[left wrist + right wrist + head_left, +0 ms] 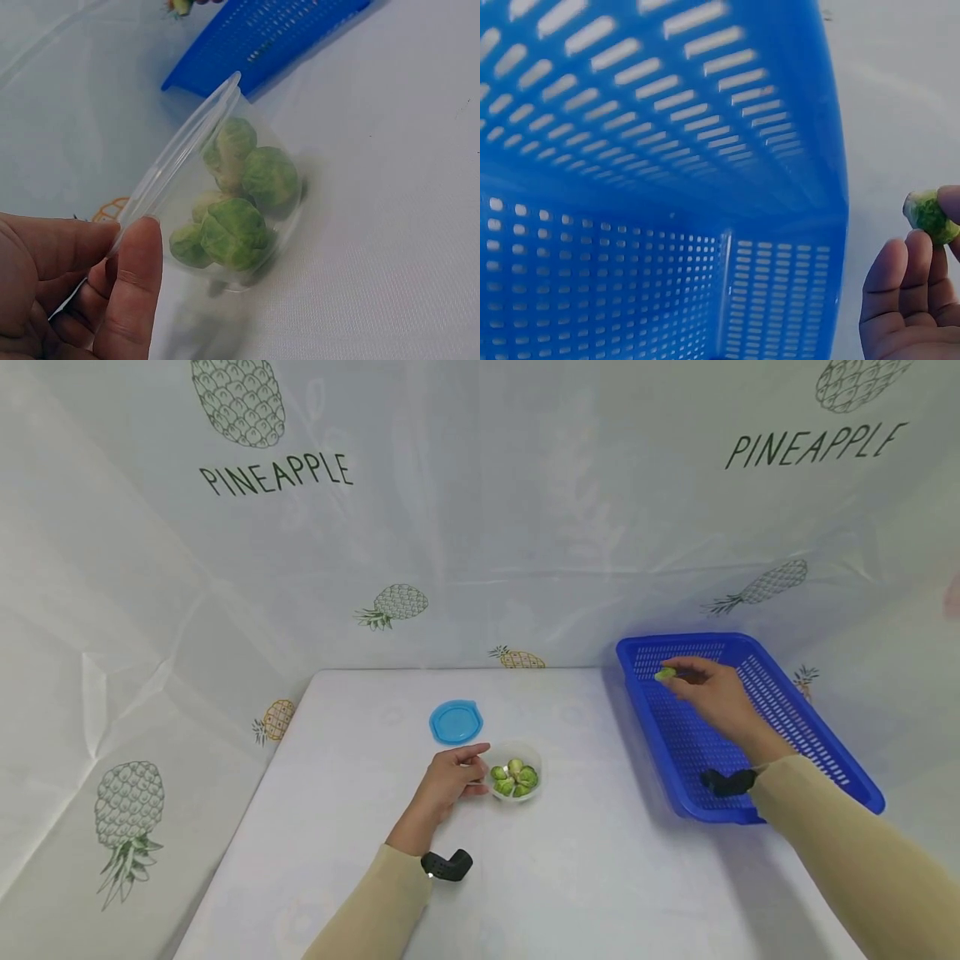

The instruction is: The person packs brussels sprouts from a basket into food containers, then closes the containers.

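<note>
My left hand (450,778) pinches the rim of a round, clear plastic bowl (176,176) between thumb and finger. Several green Brussels sprouts (514,777) lie inside it, seen through the wall in the left wrist view. My right hand (711,693) is at the far left part of a blue plastic basket (667,777), above its floor in the head view. Between its thumb and fingers it holds one Brussels sprout (930,216), pale at the cut end. The thumb shows only in part at the right wrist view's edge.
A light blue lid (456,722) lies on the white table (585,877) just behind the bowl. The slotted basket stands at the right, close to the back wall sheet (480,527) printed with pineapples.
</note>
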The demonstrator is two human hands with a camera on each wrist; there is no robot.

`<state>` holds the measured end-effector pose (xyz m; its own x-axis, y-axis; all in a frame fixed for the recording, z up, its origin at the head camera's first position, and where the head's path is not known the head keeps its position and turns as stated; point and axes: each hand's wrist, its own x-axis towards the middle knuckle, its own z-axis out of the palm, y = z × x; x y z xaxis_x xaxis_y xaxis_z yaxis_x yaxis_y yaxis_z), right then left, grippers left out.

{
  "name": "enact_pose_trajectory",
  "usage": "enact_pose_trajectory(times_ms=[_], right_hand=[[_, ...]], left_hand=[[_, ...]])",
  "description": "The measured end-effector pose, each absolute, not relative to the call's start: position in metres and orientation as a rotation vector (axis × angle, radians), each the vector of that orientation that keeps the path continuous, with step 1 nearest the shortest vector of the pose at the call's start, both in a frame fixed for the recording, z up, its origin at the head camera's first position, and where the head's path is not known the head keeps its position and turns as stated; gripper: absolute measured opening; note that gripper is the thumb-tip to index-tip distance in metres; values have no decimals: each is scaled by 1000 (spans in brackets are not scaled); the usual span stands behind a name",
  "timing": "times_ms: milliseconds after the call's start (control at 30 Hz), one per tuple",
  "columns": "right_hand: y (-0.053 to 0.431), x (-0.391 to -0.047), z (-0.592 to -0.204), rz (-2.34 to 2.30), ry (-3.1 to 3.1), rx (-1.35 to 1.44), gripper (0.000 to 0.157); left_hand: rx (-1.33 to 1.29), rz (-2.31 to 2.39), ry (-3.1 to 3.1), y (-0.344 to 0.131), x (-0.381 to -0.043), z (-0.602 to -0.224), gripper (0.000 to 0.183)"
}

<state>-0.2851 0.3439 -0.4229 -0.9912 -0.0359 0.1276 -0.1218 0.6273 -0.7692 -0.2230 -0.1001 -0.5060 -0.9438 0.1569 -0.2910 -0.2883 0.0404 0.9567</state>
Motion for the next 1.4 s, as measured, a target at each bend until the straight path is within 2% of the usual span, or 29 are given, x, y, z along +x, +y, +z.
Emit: enact_pose_trajectory(times_ms=[967, 1400], right_hand=[[290, -251, -400, 1447, -2734, 324, 44], [254, -239, -406, 1566, -2687, 384, 40]], left_hand=[[-146, 1962, 2016, -98, -224, -505, 43], [-141, 1952, 2043, -100, -225, -505, 44]])
